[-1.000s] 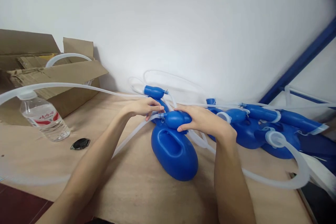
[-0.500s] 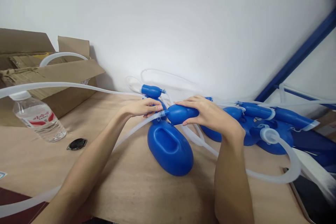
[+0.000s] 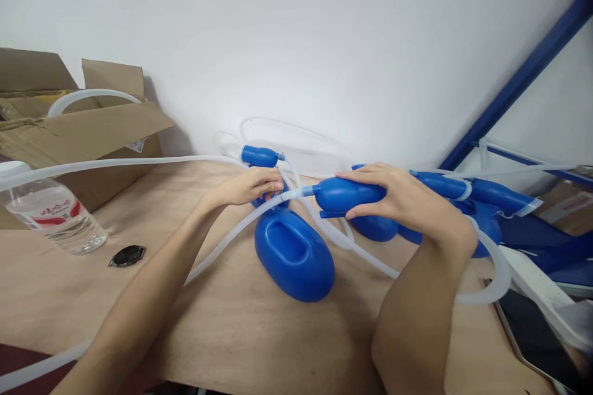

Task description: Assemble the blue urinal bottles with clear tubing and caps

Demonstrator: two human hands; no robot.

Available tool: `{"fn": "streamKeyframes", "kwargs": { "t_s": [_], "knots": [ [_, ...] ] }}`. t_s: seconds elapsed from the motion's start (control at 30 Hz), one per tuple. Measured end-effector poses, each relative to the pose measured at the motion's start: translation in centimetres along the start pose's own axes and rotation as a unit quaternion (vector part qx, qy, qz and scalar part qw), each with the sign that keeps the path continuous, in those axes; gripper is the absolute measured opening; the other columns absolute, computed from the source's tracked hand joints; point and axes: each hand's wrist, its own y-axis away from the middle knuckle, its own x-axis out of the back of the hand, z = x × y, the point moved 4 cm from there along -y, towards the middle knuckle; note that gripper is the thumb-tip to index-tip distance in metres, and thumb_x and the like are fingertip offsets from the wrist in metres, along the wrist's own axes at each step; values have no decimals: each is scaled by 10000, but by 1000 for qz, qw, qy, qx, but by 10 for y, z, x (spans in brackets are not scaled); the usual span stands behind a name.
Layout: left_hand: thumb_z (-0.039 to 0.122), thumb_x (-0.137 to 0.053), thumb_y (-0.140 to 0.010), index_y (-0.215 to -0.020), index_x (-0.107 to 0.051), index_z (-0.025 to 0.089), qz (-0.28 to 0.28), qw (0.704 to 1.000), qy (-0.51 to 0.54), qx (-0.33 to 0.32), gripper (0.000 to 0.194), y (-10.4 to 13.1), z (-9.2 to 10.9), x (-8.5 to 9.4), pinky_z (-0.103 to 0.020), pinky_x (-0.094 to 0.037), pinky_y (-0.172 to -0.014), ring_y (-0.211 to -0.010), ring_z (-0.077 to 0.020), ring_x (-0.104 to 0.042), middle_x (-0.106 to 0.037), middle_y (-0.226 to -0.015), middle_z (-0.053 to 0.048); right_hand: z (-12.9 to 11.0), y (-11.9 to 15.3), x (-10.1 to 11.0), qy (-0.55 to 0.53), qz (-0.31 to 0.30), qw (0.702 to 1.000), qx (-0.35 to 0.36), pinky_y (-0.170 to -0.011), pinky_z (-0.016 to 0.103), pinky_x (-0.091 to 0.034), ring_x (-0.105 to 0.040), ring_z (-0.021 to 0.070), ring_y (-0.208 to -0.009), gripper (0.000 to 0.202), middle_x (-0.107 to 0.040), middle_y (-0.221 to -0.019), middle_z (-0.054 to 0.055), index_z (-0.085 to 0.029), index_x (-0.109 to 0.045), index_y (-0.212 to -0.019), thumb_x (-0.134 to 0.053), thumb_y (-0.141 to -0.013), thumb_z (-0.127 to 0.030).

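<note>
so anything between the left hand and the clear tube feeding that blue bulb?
Nothing visible. The left hand is already pinching the clear tube just short of the blue bulb, which the right hand grips. The blue container lies below, apart.

A water bottle (image 3: 44, 213) carries a red and white label, and a cardboard box (image 3: 83, 133) a white sticker, both too blurred to read.

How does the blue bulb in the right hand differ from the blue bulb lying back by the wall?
The right hand grips the held bulb above the table; the far bulb lies untouched by the wall. The held bulb looks larger, being nearer the camera. Both are blue, lie roughly level and join clear tubing.
</note>
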Motion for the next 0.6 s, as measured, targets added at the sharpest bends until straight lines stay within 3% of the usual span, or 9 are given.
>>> {"fn": "streamKeyframes", "kwargs": {
  "t_s": [0.1, 0.23, 0.37, 0.5, 0.6],
  "knots": [
    [499, -417, -1047, -842, -612, 169, 32, 999, 6, 9, 435, 2, 2, 2, -272, -456, -710, -768, -171, -576, -635, -831, -46, 1, 3, 4, 4, 20, 1000, -5, -1083, 552, -497, -646, 384, -1226, 654, -724, -1316, 62, -315, -685, -1394, -764, -823, -623],
    [591, -361, -1054, -962, -642, 170, 22, 995, 65, 71, 515, 8, 21, -5, -299, -506, -769, -868, -205, -646, -688, -920, -63, -8, -4, 0, 30, 32, 999, 19, -1090, 546, -497, -622, 380, -1266, 663, -710, -1347, 72, -304, -661, -1425, -770, -840, -596],
    [674, -424, -1008, -1103, -650, 198, 97, 986, 39, 128, 535, 15, 41, -4, -311, -517, -770, -946, -236, -666, -711, -1020, -59, -17, -12, -5, 39, 67, 996, 44, -1061, 548, -522, -640, 379, -1242, 667, -714, -1335, 74, -311, -647, -1437, -767, -848, -599],
    [594, -525, -992, -1111, -645, 192, 200, 975, -47, 86, 436, 17, 48, 5, -313, -493, -807, -901, -222, -644, -715, -1005, -46, -25, -16, -3, -16, 200, 975, 92, -1088, 511, -528, -631, 349, -1256, 705, -647, -1400, 74, -330, -603, -1468, -793, -835, -574],
    [569, -439, -1032, -1005, -639, 178, 257, 964, -36, 64, 440, 19, 49, 12, -314, -484, -821, -888, -218, -631, -713, -960, -58, -27, -19, -2, -103, 328, 936, 74, -1076, 514, -545, -551, 355, -1357, 910, -470, -1576, 81, -372, -388, -1590, -817, -809, -556]
  ]
}}
